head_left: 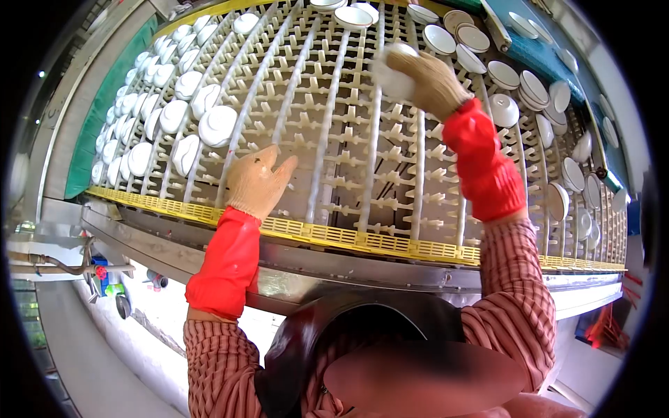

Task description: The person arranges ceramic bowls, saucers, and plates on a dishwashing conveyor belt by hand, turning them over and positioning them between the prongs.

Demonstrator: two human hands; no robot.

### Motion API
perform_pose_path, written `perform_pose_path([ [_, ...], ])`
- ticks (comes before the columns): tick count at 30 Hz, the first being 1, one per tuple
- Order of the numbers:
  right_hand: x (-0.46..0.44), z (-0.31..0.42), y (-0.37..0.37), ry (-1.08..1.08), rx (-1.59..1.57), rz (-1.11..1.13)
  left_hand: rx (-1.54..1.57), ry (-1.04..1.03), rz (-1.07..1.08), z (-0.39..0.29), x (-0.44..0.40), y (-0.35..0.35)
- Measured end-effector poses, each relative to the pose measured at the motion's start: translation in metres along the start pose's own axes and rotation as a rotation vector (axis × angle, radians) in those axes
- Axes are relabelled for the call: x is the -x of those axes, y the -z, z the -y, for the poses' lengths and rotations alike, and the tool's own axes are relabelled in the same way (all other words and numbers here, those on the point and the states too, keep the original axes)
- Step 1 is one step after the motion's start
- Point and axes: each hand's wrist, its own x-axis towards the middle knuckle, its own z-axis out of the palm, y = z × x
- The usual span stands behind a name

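Note:
My left hand (256,177), in a tan glove with a red cuff, hovers over the pegged rack conveyor (348,139). Its thumb and fingers are apart, with nothing between them. Close to it lies a white bowl (218,126), the nearest of several tilted on the pegs at the left. Higher and to the right, my right hand (431,76), gloved the same way, is closed on a white bowl (394,78), blurred by motion. Part of this bowl is hidden behind the glove. Another white bowl (503,110) sits just right of that wrist.
Loose bowls (533,88) are scattered along the right side. A blue belt (536,49) carries more bowls at the upper right. The yellow slotted edge strip (334,235) runs along the conveyor's near side, above a metal frame (362,268). A green panel (87,153) borders the left.

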Motion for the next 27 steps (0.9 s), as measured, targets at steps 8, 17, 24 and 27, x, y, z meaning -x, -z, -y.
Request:
perform_pose_path([
  [8,-0.08,0.05,-0.084,-0.281,-0.234,0.053,0.01,-0.014,-0.045,0.008,-0.002,0.001],
  [17,-0.047,-0.001,-0.086,-0.71,0.109,0.07,-0.008,-0.114,-0.166,-0.006,-0.002,-0.018],
  [24,-0.01,-0.049,-0.042,-0.416,-0.141,-0.293,-0.02,0.002,-0.063,-0.011,0.0,-0.015],
  [27,0.023,-0.095,0.014,-0.527,0.16,-0.402,-0.013,0.002,-0.097,-0.006,0.0,-0.023],
])
